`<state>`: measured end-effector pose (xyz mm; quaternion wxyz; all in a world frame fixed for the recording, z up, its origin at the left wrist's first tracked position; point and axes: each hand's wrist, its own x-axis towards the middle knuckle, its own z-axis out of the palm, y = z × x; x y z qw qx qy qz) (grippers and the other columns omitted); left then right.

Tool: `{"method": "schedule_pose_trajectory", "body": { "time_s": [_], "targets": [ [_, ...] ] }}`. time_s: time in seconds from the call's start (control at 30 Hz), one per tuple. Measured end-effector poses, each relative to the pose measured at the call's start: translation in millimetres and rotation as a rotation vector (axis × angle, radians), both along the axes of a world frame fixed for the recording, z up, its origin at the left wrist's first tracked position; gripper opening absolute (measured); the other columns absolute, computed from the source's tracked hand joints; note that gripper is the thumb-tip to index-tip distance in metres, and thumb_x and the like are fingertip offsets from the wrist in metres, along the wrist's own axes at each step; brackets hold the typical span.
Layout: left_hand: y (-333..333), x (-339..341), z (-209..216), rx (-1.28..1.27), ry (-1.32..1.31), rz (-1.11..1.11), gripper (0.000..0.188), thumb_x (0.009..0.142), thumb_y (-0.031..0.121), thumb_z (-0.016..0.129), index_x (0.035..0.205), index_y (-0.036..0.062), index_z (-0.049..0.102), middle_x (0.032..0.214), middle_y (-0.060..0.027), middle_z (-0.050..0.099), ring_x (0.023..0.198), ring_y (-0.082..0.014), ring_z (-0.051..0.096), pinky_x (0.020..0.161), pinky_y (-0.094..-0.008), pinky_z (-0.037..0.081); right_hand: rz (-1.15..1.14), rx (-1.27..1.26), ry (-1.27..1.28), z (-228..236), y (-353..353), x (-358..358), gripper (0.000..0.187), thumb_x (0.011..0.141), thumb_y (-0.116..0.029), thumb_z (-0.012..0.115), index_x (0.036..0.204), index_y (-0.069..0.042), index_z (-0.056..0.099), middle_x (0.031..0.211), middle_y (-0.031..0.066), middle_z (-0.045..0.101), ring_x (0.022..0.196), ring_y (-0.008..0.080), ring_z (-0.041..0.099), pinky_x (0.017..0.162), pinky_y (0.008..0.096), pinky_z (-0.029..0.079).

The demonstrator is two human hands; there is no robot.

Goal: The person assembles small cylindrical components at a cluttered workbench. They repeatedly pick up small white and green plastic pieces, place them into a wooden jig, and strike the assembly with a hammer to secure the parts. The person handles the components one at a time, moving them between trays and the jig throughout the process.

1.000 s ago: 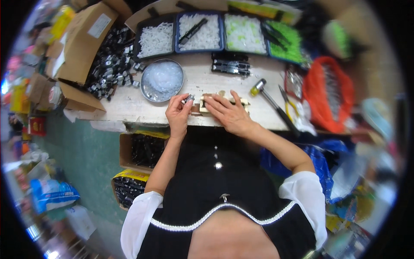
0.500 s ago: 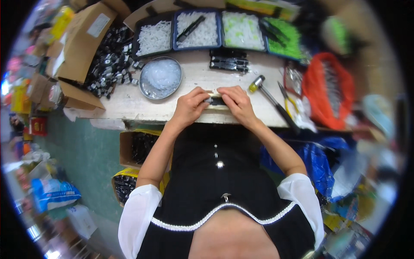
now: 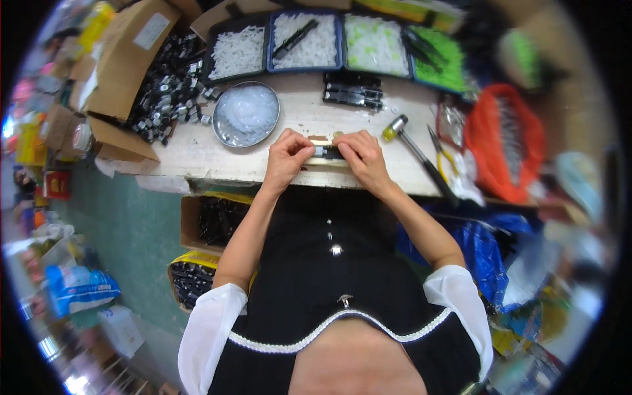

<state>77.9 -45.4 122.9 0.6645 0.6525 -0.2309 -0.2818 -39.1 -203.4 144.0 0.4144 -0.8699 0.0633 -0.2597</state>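
Observation:
At the table's front edge, a narrow black part (image 3: 332, 153) with a grey end lies in a pale, block-like holder (image 3: 328, 162). My left hand (image 3: 286, 160) is closed, thumb and forefinger pinched at the grey end. From the other side my right hand (image 3: 365, 161) grips the black end, its thumb pressed on top and its fingers bent over the far side. Both hands partly hide the part and the holder, so its exact kind is unclear.
Behind the hands stand a round metal dish (image 3: 246, 115) of translucent pieces and several black parts (image 3: 353, 95). A hammer (image 3: 421, 158), pliers (image 3: 442, 153) and a red bag (image 3: 484, 148) are at right. Trays (image 3: 307, 69) of small white and green pieces line the back; a cardboard box (image 3: 128, 62) is left.
My left hand has turned slightly at the grey end, its fingers bunching more tightly and showing more of the part. My right hand stays almost still.

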Motion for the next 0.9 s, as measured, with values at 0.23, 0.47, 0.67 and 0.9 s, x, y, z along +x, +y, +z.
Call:
{"method": "schedule_pose_trajectory", "body": {
  "time_s": [0.23, 0.47, 0.67, 0.9],
  "targets": [
    [-6, 9, 20, 0.217, -0.162, -0.08, 0.015, 0.07, 0.002, 0.07, 0.084, 0.001, 0.064, 0.079, -0.0024, 0.051, 0.065, -0.0097, 0.051, 0.06, -0.0232, 0.043, -0.006, 0.003, 0.002, 2, 0, 1, 0.012, 0.085, -0.012, 0.057, 0.09, -0.004, 0.065, 0.089, 0.0045, 0.065, 0.083, 0.0203, 0.055, 0.075, 0.0313, 0.039],
    [-74, 83, 45, 0.385, -0.876, -0.004, 0.029, 0.072, 0.021, 0.068, 0.095, 0.0051, 0.066, 0.092, -0.0159, 0.06, 0.08, -0.0316, 0.06, 0.071, -0.0402, 0.047, -0.014, 0.031, -0.045, -2, 0, 2, 0.008, 0.084, -0.012, 0.058, 0.086, -0.006, 0.063, 0.087, 0.003, 0.063, 0.083, 0.0199, 0.054, 0.075, 0.0321, 0.035],
    [-141, 129, 64, 0.823, -1.08, 0.06, 0.033, 0.076, 0.031, 0.066, 0.09, 0.0006, 0.065, 0.089, -0.0221, 0.063, 0.086, -0.039, 0.06, 0.073, -0.0464, 0.048, -0.012, 0.066, -0.056, -2, -3, -1, 0.009, 0.083, -0.012, 0.059, 0.086, -0.004, 0.063, 0.087, 0.005, 0.064, 0.082, 0.0213, 0.054, 0.074, 0.033, 0.039],
    [-156, 146, 62, 0.768, -1.034, -0.072, 0.029, 0.072, 0.03, 0.068, 0.078, 0.0011, 0.066, 0.083, -0.0221, 0.064, 0.081, -0.0394, 0.062, 0.07, -0.047, 0.049, -0.23, 0.159, -0.113, 7, -54, -25, 0.011, 0.08, -0.006, 0.06, 0.089, 0.0, 0.064, 0.086, 0.0112, 0.064, 0.079, 0.0241, 0.058, 0.072, 0.0326, 0.045]
  ]
}}
